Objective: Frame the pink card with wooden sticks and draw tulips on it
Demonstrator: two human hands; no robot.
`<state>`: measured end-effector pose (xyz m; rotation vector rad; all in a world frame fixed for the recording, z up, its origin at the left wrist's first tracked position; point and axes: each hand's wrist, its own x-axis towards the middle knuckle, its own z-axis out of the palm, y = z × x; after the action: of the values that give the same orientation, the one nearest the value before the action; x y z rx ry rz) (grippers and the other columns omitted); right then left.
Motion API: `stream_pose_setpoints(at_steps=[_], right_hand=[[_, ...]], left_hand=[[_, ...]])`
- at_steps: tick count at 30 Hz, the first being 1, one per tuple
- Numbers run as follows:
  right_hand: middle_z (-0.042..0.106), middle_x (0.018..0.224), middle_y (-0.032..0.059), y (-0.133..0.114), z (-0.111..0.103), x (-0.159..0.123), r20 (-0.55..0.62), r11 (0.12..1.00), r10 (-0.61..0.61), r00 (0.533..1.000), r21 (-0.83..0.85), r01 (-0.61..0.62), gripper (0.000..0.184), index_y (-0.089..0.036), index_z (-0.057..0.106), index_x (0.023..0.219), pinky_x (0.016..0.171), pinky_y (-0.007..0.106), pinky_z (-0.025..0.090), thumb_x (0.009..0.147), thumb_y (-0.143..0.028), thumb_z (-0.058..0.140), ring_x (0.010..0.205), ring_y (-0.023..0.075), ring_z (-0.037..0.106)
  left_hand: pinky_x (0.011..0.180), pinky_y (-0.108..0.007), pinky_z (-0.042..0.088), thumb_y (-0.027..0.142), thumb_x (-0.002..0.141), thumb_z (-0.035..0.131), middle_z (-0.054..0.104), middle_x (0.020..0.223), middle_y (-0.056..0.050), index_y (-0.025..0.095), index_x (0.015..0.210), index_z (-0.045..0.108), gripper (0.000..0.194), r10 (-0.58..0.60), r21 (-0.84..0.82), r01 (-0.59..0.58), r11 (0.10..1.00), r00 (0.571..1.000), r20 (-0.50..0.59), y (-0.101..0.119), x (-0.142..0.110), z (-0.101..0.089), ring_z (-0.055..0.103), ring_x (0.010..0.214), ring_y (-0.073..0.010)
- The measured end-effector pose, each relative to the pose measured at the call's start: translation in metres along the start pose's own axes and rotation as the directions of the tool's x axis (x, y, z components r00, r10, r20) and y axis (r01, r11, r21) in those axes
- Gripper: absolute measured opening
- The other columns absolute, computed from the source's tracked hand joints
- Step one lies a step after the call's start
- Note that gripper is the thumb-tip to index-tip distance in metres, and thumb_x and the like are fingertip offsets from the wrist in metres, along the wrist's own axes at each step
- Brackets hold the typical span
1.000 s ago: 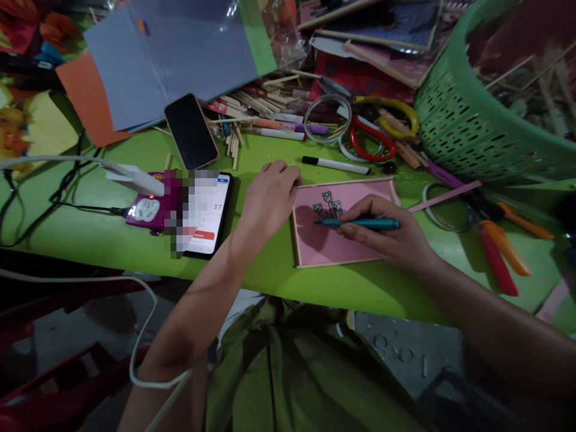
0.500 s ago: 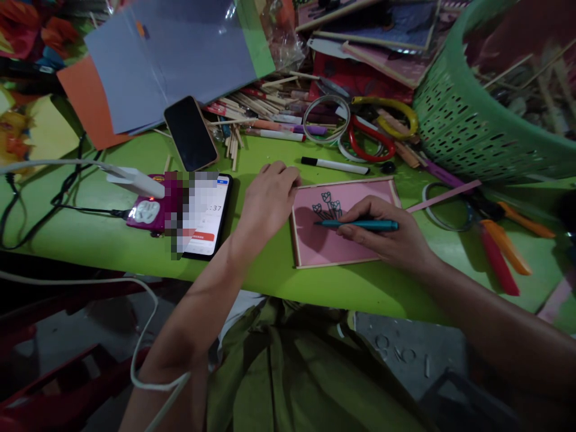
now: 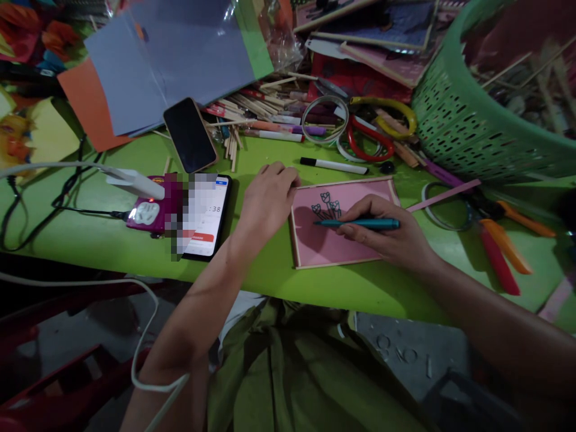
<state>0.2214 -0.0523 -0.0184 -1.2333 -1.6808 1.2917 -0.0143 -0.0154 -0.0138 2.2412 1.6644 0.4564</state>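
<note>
A pink board edged with thin wooden strips lies on the green table. Black-outlined flowers are drawn on its upper part. My right hand grips a teal pen, its tip at the pink surface just below the flowers. At the board's upper left corner, my left hand rests with fingers curled against the edge; the fingertips are partly hidden. A black-and-white marker lies just above the board.
On the left are a lit phone, a dark phone and a purple power socket with cables. Tape rolls, scissors and wooden sticks crowd the back. A green basket stands right, near pliers.
The lit phone's display has gone from 37 to 38. Both hands, the pen and the board stay almost where they were, with only a slight shift of the view.
</note>
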Motion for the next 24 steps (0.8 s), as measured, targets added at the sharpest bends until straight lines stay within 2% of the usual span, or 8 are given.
stream_pose_setpoints(at_steps=[16,24], right_hand=[[0.072,0.076,0.0013,-0.0015,0.0006,0.0000,-0.004,0.999,-0.006,1.000,-0.039,0.006,0.019,-0.026,0.074,0.084,0.057,0.032,0.048,0.081,-0.040,0.086,0.065,0.0170,0.061],[0.073,0.078,0.0012,-0.0004,0.0002,0.0011,-0.037,1.000,0.007,0.999,0.028,-0.006,0.027,-0.027,0.073,0.084,0.063,0.035,0.052,0.080,-0.048,0.088,0.068,0.0191,0.065]], left_hand=[[0.096,-0.041,0.052,0.013,0.100,0.052,0.072,0.111,-0.011,0.019,0.103,0.072,0.021,-0.004,-0.009,0.004,1.000,1.000,-0.003,-0.0001,0.0004,0.0004,0.065,0.107,-0.0264],[0.098,-0.042,0.051,0.012,0.098,0.052,0.072,0.111,-0.011,0.019,0.104,0.072,0.022,0.000,-0.004,0.000,1.000,1.000,-0.005,-0.0002,0.0006,0.0005,0.064,0.107,-0.0265]])
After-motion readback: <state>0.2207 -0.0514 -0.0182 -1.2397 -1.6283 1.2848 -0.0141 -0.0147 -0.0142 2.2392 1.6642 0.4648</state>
